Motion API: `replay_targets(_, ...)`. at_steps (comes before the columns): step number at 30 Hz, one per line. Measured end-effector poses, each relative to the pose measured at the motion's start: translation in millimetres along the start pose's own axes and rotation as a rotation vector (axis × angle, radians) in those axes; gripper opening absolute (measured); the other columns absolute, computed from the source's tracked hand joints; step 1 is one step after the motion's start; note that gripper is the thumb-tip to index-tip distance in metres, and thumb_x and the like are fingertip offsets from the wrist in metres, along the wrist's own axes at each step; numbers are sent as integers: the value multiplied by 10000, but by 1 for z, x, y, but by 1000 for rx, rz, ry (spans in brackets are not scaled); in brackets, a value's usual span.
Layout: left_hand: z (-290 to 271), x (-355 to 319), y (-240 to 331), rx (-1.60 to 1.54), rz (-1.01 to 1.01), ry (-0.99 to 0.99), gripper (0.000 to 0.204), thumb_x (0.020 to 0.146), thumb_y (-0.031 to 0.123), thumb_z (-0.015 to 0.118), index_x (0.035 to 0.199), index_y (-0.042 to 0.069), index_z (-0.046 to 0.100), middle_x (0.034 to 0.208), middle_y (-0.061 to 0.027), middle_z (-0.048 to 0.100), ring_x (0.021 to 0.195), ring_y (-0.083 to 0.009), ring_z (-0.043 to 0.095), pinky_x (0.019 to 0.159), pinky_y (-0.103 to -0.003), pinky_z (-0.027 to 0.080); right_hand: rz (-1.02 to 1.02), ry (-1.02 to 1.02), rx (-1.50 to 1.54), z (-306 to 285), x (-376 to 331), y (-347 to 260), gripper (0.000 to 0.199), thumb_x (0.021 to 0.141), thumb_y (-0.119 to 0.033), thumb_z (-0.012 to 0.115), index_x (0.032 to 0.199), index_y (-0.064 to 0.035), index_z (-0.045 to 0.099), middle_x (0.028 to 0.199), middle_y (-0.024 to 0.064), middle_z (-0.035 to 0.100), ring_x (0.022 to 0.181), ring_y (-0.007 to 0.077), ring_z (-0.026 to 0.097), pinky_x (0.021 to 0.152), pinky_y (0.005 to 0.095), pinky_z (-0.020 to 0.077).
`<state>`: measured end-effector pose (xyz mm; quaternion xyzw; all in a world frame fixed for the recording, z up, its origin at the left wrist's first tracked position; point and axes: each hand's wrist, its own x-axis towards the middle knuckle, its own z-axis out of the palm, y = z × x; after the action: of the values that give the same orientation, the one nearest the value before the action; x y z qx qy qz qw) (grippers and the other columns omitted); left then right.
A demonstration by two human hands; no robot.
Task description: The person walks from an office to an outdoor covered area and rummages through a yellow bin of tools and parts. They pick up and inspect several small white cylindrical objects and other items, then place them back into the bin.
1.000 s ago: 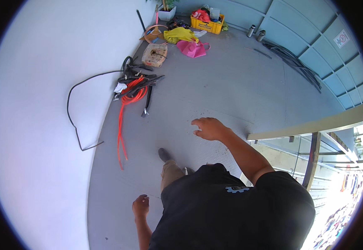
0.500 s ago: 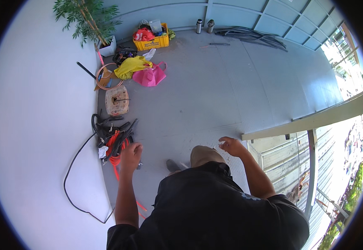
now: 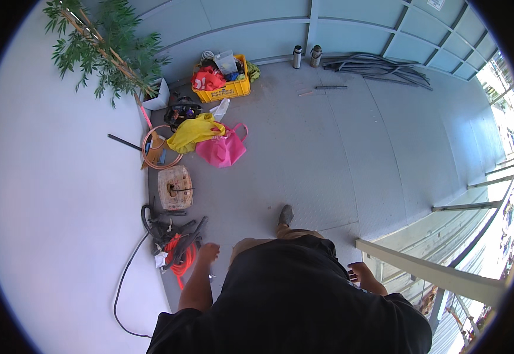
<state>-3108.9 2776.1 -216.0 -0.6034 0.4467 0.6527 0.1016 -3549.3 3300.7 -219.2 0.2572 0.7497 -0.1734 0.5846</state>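
The left hand (image 3: 210, 252) hangs just right of the orange hose (image 3: 190, 257) as seen from above; whether they touch, or how wide its fingers are, I cannot tell. The hose lies coiled on the grey floor (image 3: 304, 177) at the left, near the white wall (image 3: 62, 206), with black tubes (image 3: 200, 225) across part of it. The right hand (image 3: 360, 272), fingers loosely parted around nothing visible, is near the cream beam (image 3: 428, 268). Farther off, at left, sit a pale box (image 3: 175, 176), pink bag (image 3: 223, 151), yellow cloth (image 3: 192, 134) and yellow crate (image 3: 224, 92).
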Motion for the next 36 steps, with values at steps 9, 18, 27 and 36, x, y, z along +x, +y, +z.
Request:
replay_targets(9,7,3,25,349,-453,166,254,906,301,687,857,53,714,746,-45,683,627,-153,644,533,-361,513,-616,244,172,-116,-33,-390,205,944,-229,634,1107,-113,679,808,25,633,611,153,600,550,360,514)
replay_targets(18,77,250,409,574,246,155,285,876,341,679,969,79,739,914,-142,744,901,-298,720,814,-404,550,-761,280,-349,-112,-38,-607,310,890,-232,715,1141,-51,708,915,152,746,706,194,699,639,346,559)
replay_targets(27,138,313,774,356,543,34,215,951,223,676,1059,38,694,908,-24,722,877,-106,660,811,-283,519,-352,226,-350,-177,44,-727,291,917,-264,695,1153,-95,703,950,64,712,693,199,695,584,420,612)
replay_targets(36,174,421,748,744,131,208,523,842,383,761,1212,30,646,1225,-207,652,1157,-336,623,978,-440,495,-625,264,-902,-132,227,-1017,279,854,-279,704,1096,-143,731,1134,143,728,1096,346,679,963,451,540)
